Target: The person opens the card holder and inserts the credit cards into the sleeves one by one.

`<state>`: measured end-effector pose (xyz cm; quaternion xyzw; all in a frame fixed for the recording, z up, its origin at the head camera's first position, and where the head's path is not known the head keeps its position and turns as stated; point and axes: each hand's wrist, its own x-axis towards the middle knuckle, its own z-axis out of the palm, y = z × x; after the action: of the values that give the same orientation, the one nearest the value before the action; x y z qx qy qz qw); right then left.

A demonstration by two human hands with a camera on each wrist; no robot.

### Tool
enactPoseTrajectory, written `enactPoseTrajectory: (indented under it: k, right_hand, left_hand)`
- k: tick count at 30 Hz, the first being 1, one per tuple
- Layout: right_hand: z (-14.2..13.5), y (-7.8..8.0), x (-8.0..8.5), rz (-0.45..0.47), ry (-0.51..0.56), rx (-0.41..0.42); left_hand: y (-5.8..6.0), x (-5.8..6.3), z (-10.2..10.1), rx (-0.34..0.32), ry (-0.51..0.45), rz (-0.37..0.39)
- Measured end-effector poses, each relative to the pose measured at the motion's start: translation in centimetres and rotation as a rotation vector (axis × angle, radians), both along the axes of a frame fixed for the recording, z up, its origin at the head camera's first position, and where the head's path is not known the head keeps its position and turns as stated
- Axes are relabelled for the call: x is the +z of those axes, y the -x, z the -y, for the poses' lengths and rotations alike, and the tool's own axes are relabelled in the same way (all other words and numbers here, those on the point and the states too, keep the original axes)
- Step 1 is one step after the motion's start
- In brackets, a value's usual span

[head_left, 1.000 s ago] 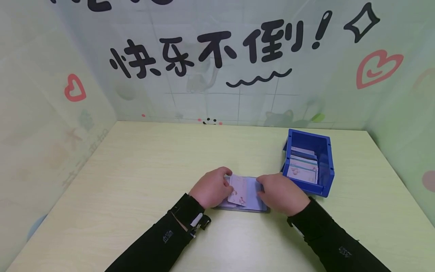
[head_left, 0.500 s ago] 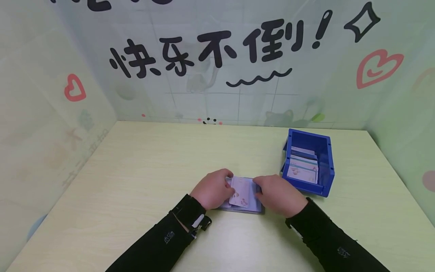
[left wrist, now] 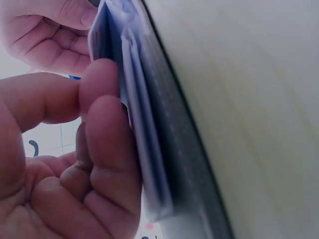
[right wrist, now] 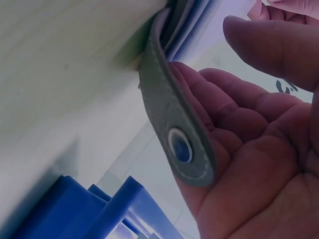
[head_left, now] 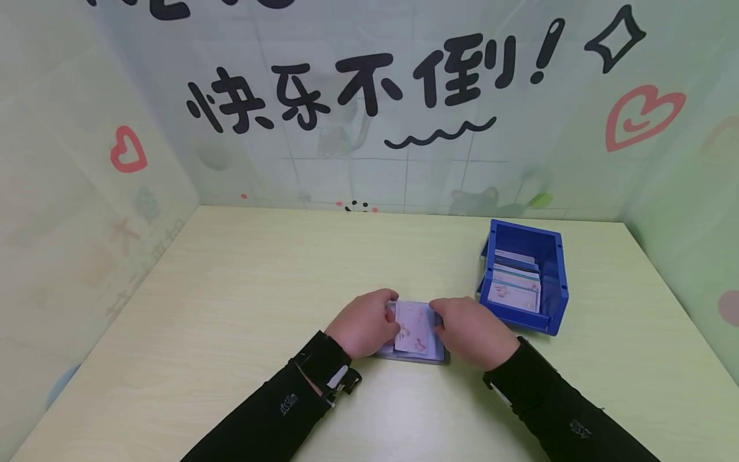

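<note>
A card holder (head_left: 437,353) with pale sleeves lies open on the table, mostly between the two hands. A white card with a pink print (head_left: 412,327) lies on its sleeve. My left hand (head_left: 365,323) pinches the card at its left edge. In the left wrist view its fingertips (left wrist: 102,82) press close together beside the layered sleeves (left wrist: 142,109). My right hand (head_left: 476,330) holds the holder near its upper right corner. Past its palm, in the right wrist view, hangs a grey strap (right wrist: 167,109) with a metal snap. How far the card is inside the sleeve is hidden.
A blue bin (head_left: 555,276) stands behind the right hand, with several printed cards (head_left: 514,295) stacked inside. The pale wooden table (head_left: 260,256) runs back to a printed wall covering (head_left: 346,173), with side panels at left and right.
The card has shifted slightly right and turned from tilted to nearly square with the holder. The holder's right edge has moved a little left with my right hand.
</note>
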<state>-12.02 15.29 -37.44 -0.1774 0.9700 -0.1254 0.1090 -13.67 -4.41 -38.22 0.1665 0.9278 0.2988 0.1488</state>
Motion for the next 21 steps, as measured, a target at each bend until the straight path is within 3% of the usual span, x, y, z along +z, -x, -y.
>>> enactPoseTrajectory:
  k: [7, 21]
  right_hand:
    - [0.05, 0.01, -0.1, -0.009, 0.006, -0.002]
    - [0.19, -0.1, -0.18, -0.04, -0.003, 0.006]
  left_hand:
    - [-0.09, -0.09, -0.05, -0.074, -0.022, -0.028]
    - [-0.22, -0.19, -0.27, -0.083, -0.01, -0.01]
